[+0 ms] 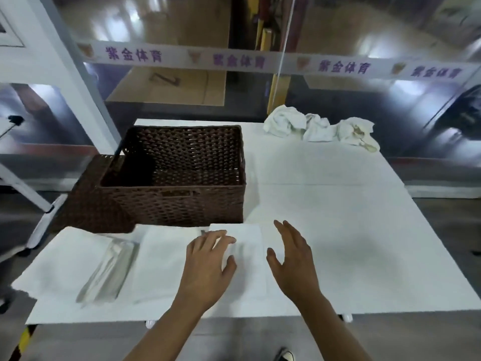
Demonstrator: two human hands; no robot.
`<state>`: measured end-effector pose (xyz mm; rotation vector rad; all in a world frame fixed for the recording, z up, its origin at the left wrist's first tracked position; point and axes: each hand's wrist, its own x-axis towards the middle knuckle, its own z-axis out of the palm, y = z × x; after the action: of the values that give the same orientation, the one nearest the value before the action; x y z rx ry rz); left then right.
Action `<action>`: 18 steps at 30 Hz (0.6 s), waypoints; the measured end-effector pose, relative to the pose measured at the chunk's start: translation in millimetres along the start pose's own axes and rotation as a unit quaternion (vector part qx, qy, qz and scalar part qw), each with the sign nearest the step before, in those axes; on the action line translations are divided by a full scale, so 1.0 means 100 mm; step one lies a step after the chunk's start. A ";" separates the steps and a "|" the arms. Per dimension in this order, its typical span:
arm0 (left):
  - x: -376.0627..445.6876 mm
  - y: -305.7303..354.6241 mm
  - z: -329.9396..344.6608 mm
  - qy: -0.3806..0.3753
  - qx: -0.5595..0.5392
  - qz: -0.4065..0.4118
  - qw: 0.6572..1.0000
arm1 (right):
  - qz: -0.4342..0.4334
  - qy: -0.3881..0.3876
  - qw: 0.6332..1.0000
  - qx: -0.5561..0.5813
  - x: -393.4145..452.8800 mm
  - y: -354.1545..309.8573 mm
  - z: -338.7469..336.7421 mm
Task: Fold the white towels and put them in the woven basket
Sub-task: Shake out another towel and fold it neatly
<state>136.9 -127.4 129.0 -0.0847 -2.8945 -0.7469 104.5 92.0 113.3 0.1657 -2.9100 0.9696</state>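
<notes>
Overhead, head view: left hand (208, 259) presses flat, fingers spread, on folded white towel (247, 256) before empty woven basket (177, 201); right hand (291, 259) hovers open, holding nothing; cloth looks soft, light, best lifted under both side edges.

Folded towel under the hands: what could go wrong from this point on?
1. The folded towel is only touched by the left hand; the right hand hovers open beside it. A one-sided lift may let the fold fall open.
2. It lies close to the woven basket, whose near wall stands tall, so the towel could catch on the rim.
3. The crumpled towels sit at the table's far edge; a careless pull might drop one.
</notes>
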 end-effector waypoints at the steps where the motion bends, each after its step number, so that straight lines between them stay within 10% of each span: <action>1: 0.05 0.11 0.07 -0.002 -0.003 0.002 1.000 | 0.006 0.003 1.000 0.004 0.01 0.12 -0.09; 18: 1.03 1.46 1.25 -0.050 -0.005 -0.040 0.998 | 0.046 -0.024 0.998 0.033 0.82 1.95 -0.88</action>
<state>32.3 63.0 106.9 -0.0086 -3.0036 -0.7936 1.8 293.1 76.3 0.0596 -2.9551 1.0923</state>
